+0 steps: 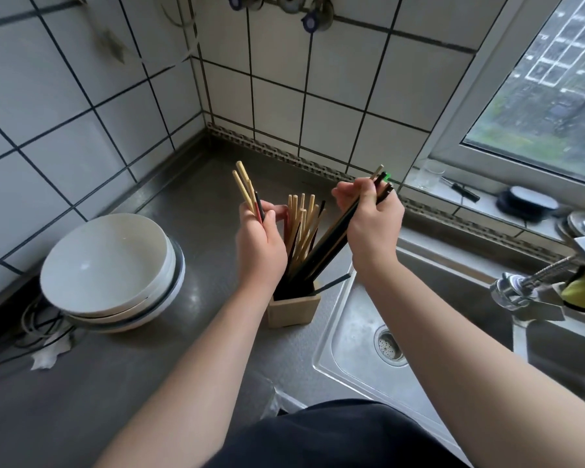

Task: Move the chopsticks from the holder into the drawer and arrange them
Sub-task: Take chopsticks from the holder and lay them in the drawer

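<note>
A pale wooden chopstick holder [293,309] stands on the steel counter at the sink's left edge. Several light wooden and dark chopsticks [301,224] stick up out of it. My left hand [260,238] is closed around a small bunch of chopsticks [245,189], mostly pale wood plus a dark and a red one, with their ends fanning up to the left. My right hand [372,224] grips a bundle of mostly dark chopsticks [331,241] whose lower ends still reach into the holder. No drawer is in view.
Stacked white bowls [112,271] sit left of the holder, with cables beside them. A steel sink [406,332] with a drain lies to the right, its faucet [520,292] beyond. Tiled walls close the corner; the window sill holds a glass and small items.
</note>
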`<state>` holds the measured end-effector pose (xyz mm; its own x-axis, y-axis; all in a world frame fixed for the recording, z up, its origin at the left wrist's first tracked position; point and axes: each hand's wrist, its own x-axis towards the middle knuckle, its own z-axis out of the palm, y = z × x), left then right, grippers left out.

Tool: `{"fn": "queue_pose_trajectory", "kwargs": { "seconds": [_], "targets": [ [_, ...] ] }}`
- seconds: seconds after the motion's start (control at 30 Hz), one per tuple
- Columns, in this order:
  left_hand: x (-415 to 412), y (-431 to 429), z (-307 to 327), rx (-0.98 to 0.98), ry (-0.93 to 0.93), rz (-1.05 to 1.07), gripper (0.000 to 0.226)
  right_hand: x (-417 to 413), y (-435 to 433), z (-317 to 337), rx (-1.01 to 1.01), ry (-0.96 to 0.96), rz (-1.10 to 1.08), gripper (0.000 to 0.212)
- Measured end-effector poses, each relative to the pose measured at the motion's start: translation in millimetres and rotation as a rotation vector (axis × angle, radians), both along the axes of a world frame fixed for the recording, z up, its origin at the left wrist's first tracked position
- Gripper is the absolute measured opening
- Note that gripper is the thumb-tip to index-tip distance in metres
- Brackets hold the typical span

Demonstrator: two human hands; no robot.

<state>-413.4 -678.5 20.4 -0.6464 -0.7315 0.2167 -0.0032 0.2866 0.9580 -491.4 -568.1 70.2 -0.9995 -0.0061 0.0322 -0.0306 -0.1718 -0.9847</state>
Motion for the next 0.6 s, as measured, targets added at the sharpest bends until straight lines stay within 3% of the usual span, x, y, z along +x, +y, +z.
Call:
{"fn": "queue_pose_trajectory", "kwargs": {
  "seconds": [0.17, 0.6],
  "targets": [
    [2.5, -2.4, 11.5, -0.044, 0.050, -0.051, 0.011, -5.0, 3.2, 16.3, -0.020, 0.076, -0.027, 0.022],
    [0.5, -5.2, 58.3, -0.168, 0.088, -0.162, 0.017, -16.7, 14.2, 62.7, -0.061, 0.275, -0.064, 0.019]
  ]
}}
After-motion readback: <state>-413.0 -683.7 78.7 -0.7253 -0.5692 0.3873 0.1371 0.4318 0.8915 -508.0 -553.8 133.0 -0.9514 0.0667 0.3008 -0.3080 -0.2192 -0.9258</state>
